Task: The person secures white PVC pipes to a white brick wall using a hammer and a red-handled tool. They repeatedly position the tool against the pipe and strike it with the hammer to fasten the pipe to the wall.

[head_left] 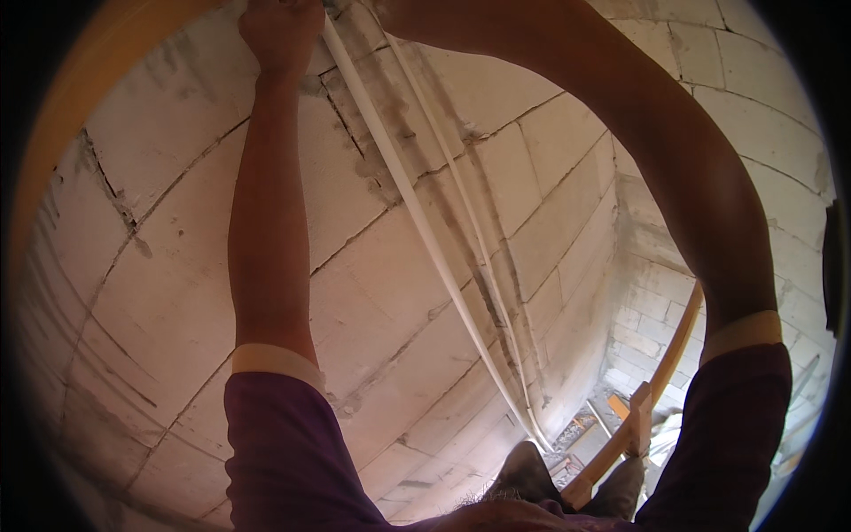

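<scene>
Both my arms reach up along a wall of pale blocks (381,293). At the top edge, my left hand (282,34) is closed in a fist beside the upper end of a white pipe (417,213); what its fingers hold is cut off by the frame. My right arm bends over toward the same spot, and only the edge of my right hand (394,11) shows, its fingers out of sight. The white pipe runs slantwise down to the floor. A thinner white pipe (461,191) runs beside it along a rough groove (486,182) cut in the blocks.
Below on the right, a wooden ladder-like frame (640,417) stands by my legs (525,474). Rubble (581,426) lies on the floor at the wall's foot. Another block wall (656,310) meets this one at a corner. A yellowish curved band (80,80) borders the upper left.
</scene>
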